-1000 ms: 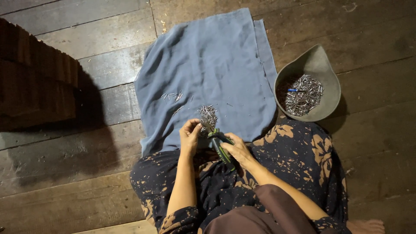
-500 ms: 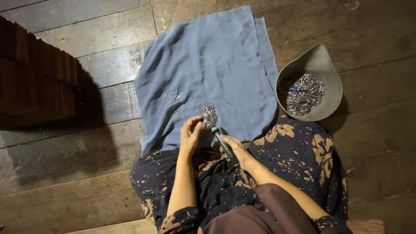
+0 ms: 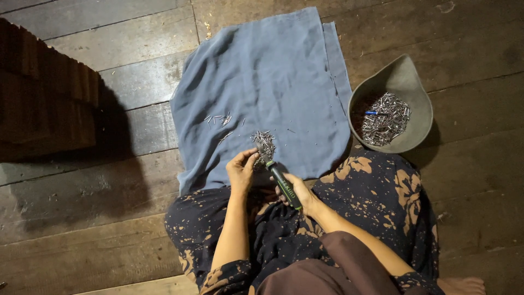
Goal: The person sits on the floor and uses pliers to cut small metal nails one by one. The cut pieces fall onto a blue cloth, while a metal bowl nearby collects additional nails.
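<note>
- The left hand (image 3: 242, 170) and right hand (image 3: 299, 192) are bare, with no gloves, rings or watch to be seen.
- Both forearms are bare; dark sleeves with pale orange-tan blotches end near the elbows.
- A dark skirt (image 3: 376, 196) or wrap covers the lap, printed with the same splashed, flower-like tan blotches and fine speckles.
- A plain brown cloth (image 3: 327, 262) drapes over the upper body.
- One bare foot (image 3: 461, 285) shows at the lower right edge.

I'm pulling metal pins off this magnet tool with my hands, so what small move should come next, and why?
Probably pinch more pins off the tool with the left hand: a cluster clings to its tip over the blue cloth, and the right hand grips the handle.
</note>
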